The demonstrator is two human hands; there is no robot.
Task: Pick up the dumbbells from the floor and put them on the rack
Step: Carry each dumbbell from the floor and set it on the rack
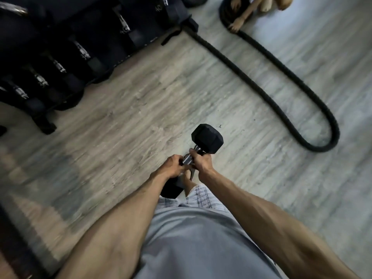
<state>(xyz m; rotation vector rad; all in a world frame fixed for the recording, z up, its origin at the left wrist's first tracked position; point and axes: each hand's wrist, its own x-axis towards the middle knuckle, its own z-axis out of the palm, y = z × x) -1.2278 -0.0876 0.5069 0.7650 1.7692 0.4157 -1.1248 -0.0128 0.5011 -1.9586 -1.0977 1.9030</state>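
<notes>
At lower centre the left hand and right hand sit side by side, both clamped round the handle of one dumbbell, its long axis slanting lower left to upper right, while the rack lies well apart at upper left, on the left hand's side.

Single head-worn wide-angle cam, pitched steeply down & fwd over the wearer's torso: left hand & right hand close at frame ctr, floor filling most of the view, rack farther off at upper left, rope looping at right.
</notes>
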